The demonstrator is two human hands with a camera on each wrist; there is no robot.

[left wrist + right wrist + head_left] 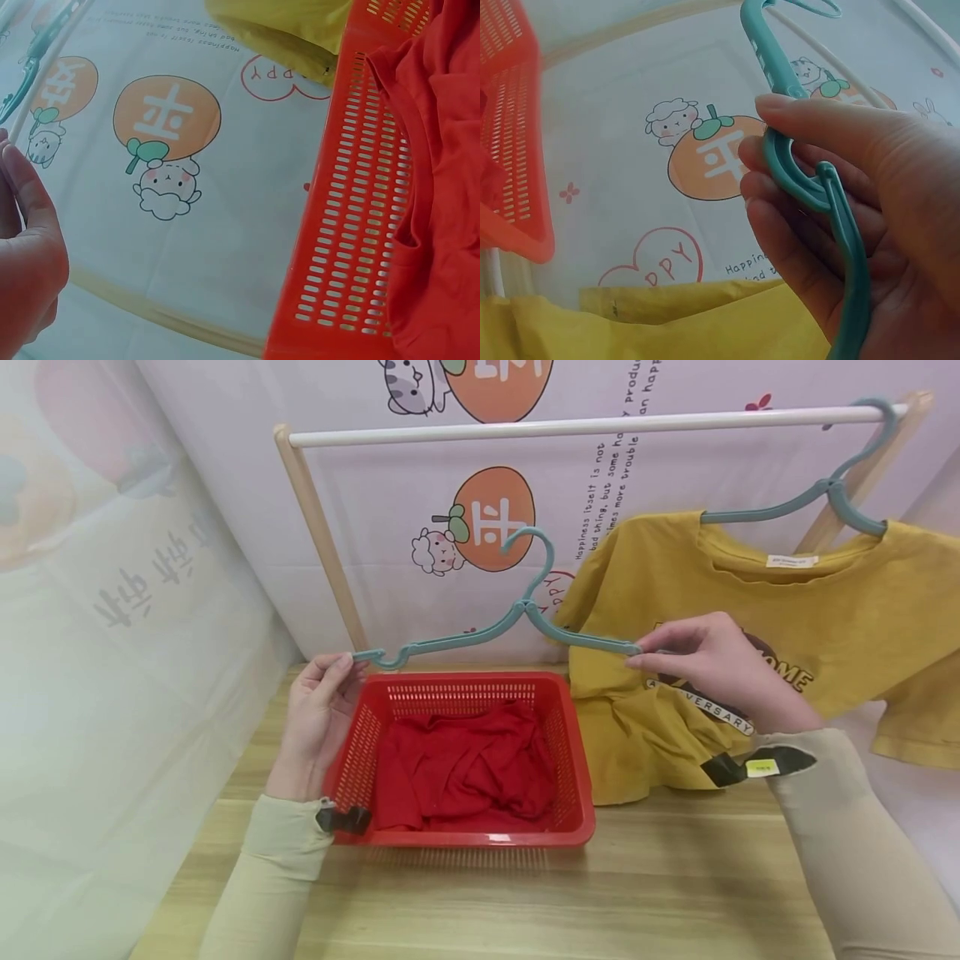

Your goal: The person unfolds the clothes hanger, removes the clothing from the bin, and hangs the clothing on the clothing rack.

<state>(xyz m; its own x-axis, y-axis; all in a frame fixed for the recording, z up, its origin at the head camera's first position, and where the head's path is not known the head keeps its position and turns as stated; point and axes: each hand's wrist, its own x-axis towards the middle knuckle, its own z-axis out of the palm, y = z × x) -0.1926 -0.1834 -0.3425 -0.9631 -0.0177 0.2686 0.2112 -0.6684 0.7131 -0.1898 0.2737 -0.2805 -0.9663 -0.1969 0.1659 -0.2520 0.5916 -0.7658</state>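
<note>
A teal plastic hanger (465, 639) is held up over the back of a red basket (480, 839), its hook upward. My left hand (318, 710) pinches its left end between thumb and fingers. At the other end, my right hand (712, 664) pinches the tip of the right arm; the right wrist view shows the teal hanger (780, 82) between thumb and fingers. Inside the basket lies a crumpled red garment (468, 760). In the left wrist view, the left hand (30, 247) shows only at the edge, with the teal hanger (30, 71) above it.
Behind stands a small rack with a white rail (525, 429) and wooden posts (322, 539). A yellow T-shirt (645, 577) hangs at its right on another teal hanger (780, 512), its lower part draped on the wooden table (637, 893). Printed sheeting (360, 510) covers the back and left side.
</note>
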